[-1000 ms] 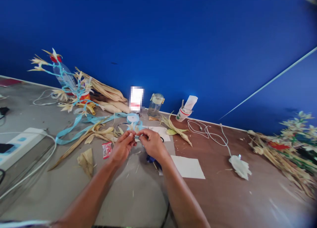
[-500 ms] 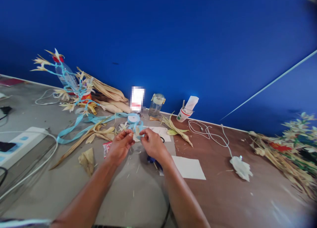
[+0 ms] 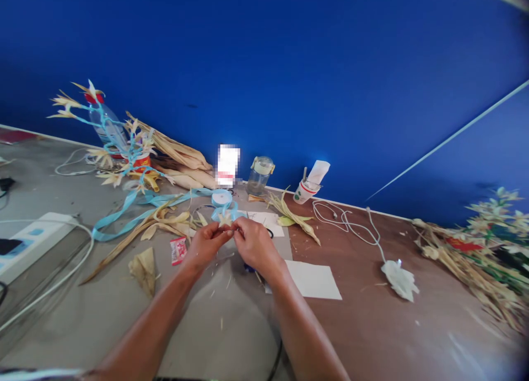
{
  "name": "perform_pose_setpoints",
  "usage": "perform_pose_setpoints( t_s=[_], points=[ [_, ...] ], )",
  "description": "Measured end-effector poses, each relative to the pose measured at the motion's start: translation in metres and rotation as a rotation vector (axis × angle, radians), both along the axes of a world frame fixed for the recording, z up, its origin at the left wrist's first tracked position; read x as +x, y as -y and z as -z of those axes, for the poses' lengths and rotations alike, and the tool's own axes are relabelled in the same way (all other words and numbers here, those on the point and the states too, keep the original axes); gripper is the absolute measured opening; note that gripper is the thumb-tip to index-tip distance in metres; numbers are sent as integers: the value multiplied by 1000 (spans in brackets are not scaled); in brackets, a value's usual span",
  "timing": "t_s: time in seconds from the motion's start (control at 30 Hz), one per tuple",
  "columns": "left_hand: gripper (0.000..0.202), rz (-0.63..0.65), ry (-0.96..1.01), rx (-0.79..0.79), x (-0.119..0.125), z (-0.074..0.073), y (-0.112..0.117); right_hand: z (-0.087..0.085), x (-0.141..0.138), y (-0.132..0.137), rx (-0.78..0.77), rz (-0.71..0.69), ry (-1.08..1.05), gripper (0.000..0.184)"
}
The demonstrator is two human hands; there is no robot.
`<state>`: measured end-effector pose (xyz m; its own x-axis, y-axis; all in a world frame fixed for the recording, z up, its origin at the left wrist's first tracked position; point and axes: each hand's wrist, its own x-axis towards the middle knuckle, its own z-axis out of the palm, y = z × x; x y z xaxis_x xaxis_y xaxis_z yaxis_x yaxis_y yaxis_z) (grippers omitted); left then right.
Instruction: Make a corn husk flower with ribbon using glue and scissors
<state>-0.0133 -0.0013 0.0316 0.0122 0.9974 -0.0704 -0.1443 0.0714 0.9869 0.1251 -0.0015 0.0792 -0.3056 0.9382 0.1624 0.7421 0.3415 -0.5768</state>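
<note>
My left hand [image 3: 209, 244] and my right hand [image 3: 255, 245] meet at the fingertips above the table. Both are closed in a pinch around a small pale corn husk flower [image 3: 225, 220], whose pointed petals show just beyond the fingers. Its lower part is hidden by the fingertips. Right behind it stands a roll of light blue ribbon [image 3: 222, 197], its loose end trailing left. Dry corn husk strips [image 3: 173, 218] lie left of my hands. A red and white candy packet [image 3: 178, 251] is close to my left wrist. White paper [image 3: 316, 280] lies beside my right forearm.
Blue branches with husk flowers [image 3: 132, 149] stand at the left, before a plastic bottle [image 3: 108, 128] and husk bundles [image 3: 173, 149]. A power strip [image 3: 37, 240] lies front left. Along the wall are a glass jar [image 3: 260, 177] and a paper cup [image 3: 306, 192]. A white cable [image 3: 349, 221] runs right.
My hands have come together, closing the small gap between their fingertips. My left hand has turned more palm-down, and the candy packet shows more fully. The view has shifted slightly.
</note>
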Motion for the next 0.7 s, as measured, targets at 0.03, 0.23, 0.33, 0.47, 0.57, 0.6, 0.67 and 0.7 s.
perform_pose_setpoints(
  t_s=[0.03,0.23,0.33,0.47,0.57,0.6,0.67,0.7],
  points=[
    [28,-25,-25,7,0,0,0,0,0,0,-5,3,4,20],
    [23,-159,-92,88,2,-1,4,2,-3,-1,-106,20,-69,14],
    [19,-214,-70,96,4,-2,6,3,-5,-2,-120,3,-137,9],
    [21,-265,32,52,5,-3,7,9,-6,-5,-123,-28,-281,11],
    [23,-254,132,46,5,-4,6,15,-9,-8,-154,-42,-452,14],
    [24,-248,142,56,5,-4,6,17,-11,-9,-161,-29,-517,14],
    [27,-235,124,70,6,-2,6,20,-15,-10,-178,32,-632,16],
    [29,-227,110,71,6,-1,6,20,-16,-10,-187,72,-675,17]
  ],
)
